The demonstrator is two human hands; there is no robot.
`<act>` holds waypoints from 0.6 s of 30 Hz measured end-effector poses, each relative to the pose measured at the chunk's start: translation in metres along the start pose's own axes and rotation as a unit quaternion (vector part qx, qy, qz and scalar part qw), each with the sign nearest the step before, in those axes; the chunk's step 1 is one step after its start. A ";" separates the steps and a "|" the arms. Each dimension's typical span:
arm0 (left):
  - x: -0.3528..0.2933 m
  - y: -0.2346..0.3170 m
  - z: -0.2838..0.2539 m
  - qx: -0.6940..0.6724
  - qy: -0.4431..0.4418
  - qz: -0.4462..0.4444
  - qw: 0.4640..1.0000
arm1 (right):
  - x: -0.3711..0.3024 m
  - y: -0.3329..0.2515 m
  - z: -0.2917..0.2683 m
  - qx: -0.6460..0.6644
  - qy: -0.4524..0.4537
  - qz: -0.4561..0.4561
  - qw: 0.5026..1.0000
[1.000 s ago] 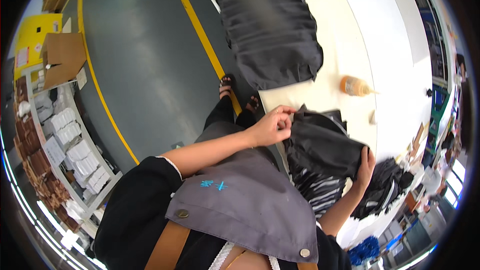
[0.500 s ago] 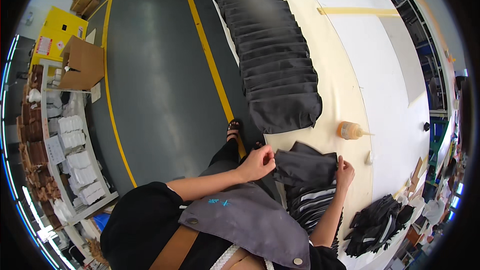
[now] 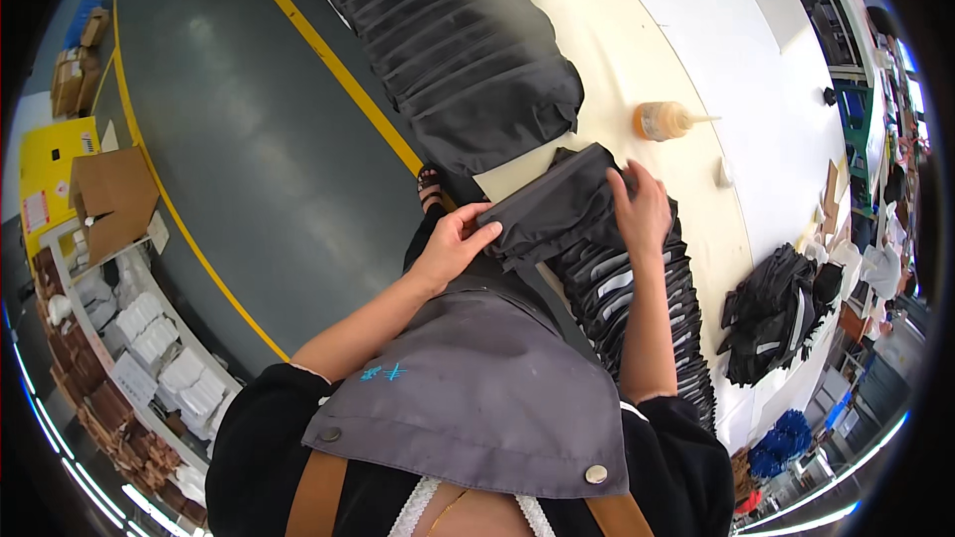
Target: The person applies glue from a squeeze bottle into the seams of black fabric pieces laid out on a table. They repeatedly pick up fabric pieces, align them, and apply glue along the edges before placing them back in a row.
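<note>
From the head view, your left hand (image 3: 450, 244) and right hand (image 3: 642, 209) are both gripping a folded black fabric piece (image 3: 557, 207), fingers closed on its ends. It is lying at the tabletop (image 3: 637, 60) edge (atop a stack of similar pieces (image 3: 637, 308)), near an amber squeeze bottle (image 3: 665, 121).

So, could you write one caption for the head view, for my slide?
Both hands, left hand and right hand, hold a folded black fabric piece over a stack of black pieces.

Right hand (image 3: 642, 207) fingertips hidden behind dark cloth piece (image 3: 557, 207). Stack of dark pieces (image 3: 637, 308) partly covered by forearm. Shelf items (image 3: 149, 358) blurred, possibly white packets.
</note>
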State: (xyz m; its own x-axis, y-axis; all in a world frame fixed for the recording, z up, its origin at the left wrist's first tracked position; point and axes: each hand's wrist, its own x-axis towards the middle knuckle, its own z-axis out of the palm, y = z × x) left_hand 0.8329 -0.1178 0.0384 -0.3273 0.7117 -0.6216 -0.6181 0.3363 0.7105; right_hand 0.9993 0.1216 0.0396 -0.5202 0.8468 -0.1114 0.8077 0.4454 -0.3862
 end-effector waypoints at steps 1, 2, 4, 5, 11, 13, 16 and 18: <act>0.001 -0.002 -0.001 0.013 -0.001 -0.001 1.000 | 0.012 -0.005 0.012 0.007 -0.015 0.018 1.000; 0.003 -0.004 -0.001 0.022 0.001 0.003 1.000 | 0.021 -0.005 0.020 -0.005 -0.051 0.043 0.998; 0.005 -0.007 -0.004 0.095 0.023 0.064 0.993 | 0.035 -0.004 0.038 0.032 -0.048 0.005 0.998; 0.006 -0.005 -0.008 0.126 0.016 0.049 0.991 | 0.041 -0.002 0.043 0.130 -0.058 0.027 0.989; 0.005 0.013 -0.020 0.208 0.037 0.115 0.971 | 0.033 0.007 0.026 0.417 -0.014 0.053 0.907; 0.004 0.019 -0.022 0.180 0.079 0.171 0.965 | 0.031 0.001 0.019 0.499 -0.044 0.119 0.857; 0.007 0.028 -0.033 0.149 0.085 0.145 0.974 | 0.037 -0.009 0.011 0.467 -0.081 0.127 0.871; 0.011 0.032 -0.039 0.137 0.107 0.150 0.973 | 0.040 -0.015 0.010 0.459 -0.081 0.139 0.874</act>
State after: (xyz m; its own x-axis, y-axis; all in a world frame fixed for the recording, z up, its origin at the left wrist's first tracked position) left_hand 0.7821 -0.1232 0.0416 -0.6232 0.6680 -0.4066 -0.2675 0.3065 0.9135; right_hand 0.9634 0.1456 0.0322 -0.4322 0.7996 -0.4169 0.3842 -0.2551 -0.8873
